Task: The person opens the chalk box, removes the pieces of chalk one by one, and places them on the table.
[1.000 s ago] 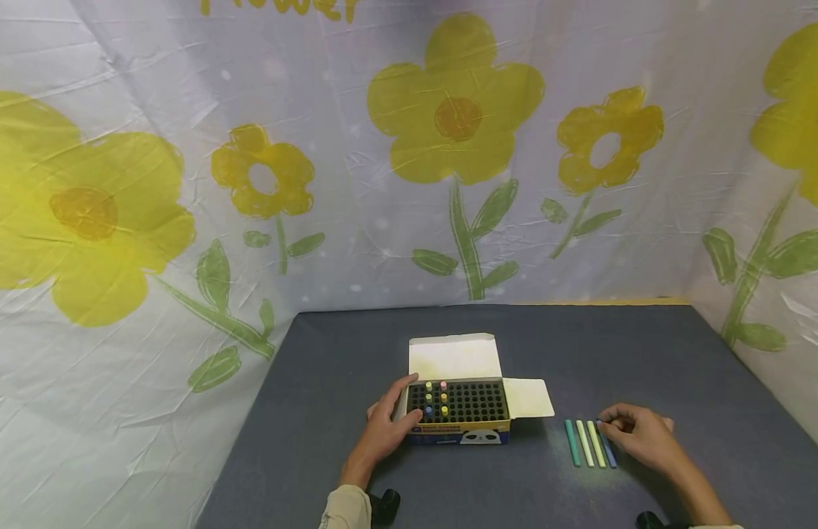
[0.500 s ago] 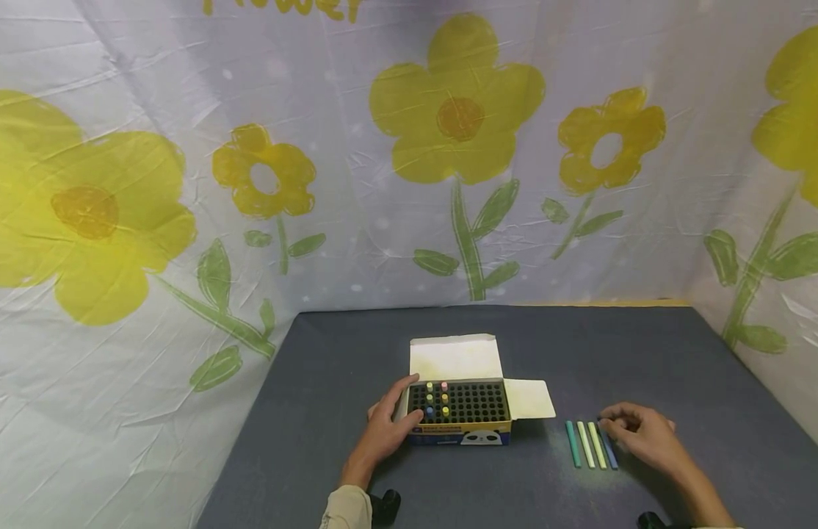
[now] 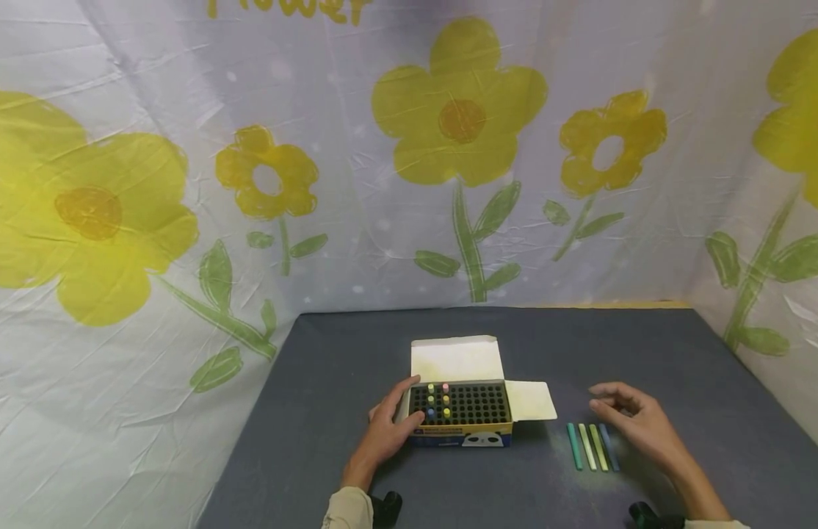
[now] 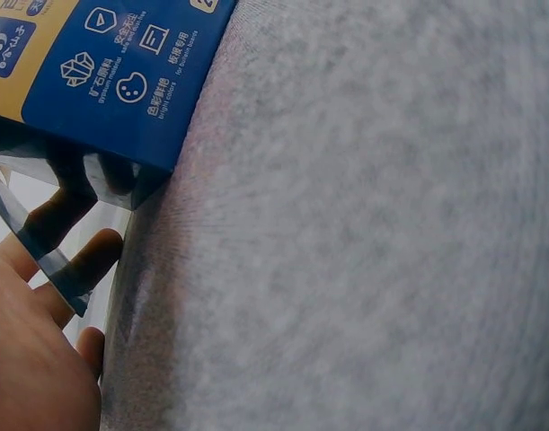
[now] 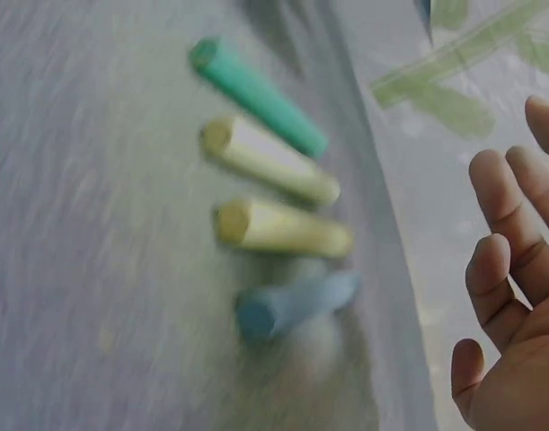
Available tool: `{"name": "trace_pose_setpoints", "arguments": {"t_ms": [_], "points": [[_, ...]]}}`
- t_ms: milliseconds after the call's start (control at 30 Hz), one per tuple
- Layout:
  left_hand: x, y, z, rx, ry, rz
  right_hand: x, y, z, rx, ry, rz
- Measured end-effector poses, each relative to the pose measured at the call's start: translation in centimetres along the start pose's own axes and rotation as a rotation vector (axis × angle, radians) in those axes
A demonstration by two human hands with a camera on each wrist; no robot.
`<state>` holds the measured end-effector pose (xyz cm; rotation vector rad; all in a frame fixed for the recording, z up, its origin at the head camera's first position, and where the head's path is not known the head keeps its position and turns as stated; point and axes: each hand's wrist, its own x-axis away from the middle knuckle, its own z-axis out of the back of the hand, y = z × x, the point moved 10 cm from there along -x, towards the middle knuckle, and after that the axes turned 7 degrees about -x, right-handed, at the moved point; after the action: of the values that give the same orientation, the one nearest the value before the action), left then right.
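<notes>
My left hand (image 3: 385, 430) holds the left end of an open chalk box (image 3: 442, 439), thumb at the front corner and fingers toward the back. In the left wrist view, the fingers (image 4: 96, 256) lie by the box's end flap. Several coloured chalk sticks stand in the box's holes at the left. To the right, a green chalk (image 3: 574, 446), a pale yellow chalk (image 3: 587, 446), a yellow chalk (image 3: 598, 447) and a blue chalk (image 3: 609, 447) lie side by side. Above and right of them is my right hand (image 3: 643, 426), holding nothing, its fingers loosely bent and apart from the chalks.
The box's white lid (image 3: 456, 358) stands folded back and a side flap (image 3: 531, 400) sticks out to the right. A dark grey table (image 3: 356, 345) bears everything. Behind it hangs a white cloth (image 3: 356, 242) printed with yellow flowers.
My right hand has come up off the blue chalk, its thumb and fingers now spread apart. The left hand stays on the box.
</notes>
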<state>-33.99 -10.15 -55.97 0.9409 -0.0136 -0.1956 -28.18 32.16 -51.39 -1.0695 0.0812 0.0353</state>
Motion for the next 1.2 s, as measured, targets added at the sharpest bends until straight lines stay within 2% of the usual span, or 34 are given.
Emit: {"name": "trace_pose_setpoints", "arguments": {"t_ms": [133,300,500,633,900,1033,1200], "points": [[0.1,0.1,0.0,0.010,-0.003,0.003,-0.3,-1.5,-0.5,-0.045,0.011,0.021],[0.0,0.1,0.1,0.019,-0.011,0.003,-0.8,-3.8,-1.6,-0.099,0.030,0.101],[-0.1,-0.1,0.1,0.023,-0.016,0.010,-1.3,-7.0,-3.6,-0.199,0.054,0.270],[0.0,-0.2,0.1,0.004,-0.013,0.012,-1.8,-8.7,-5.2,-0.253,0.036,0.360],[0.0,0.1,0.1,-0.001,-0.007,-0.012,-2.7,-10.4,-9.0,-0.305,-0.032,0.354],[0.0,-0.1,0.1,-0.010,0.002,0.004,-2.6,-11.4,-10.8,-0.319,-0.067,0.399],[0.1,-0.5,0.0,-0.029,0.000,0.034,-2.2,-12.1,-12.9,-0.400,-0.143,0.452]]}}
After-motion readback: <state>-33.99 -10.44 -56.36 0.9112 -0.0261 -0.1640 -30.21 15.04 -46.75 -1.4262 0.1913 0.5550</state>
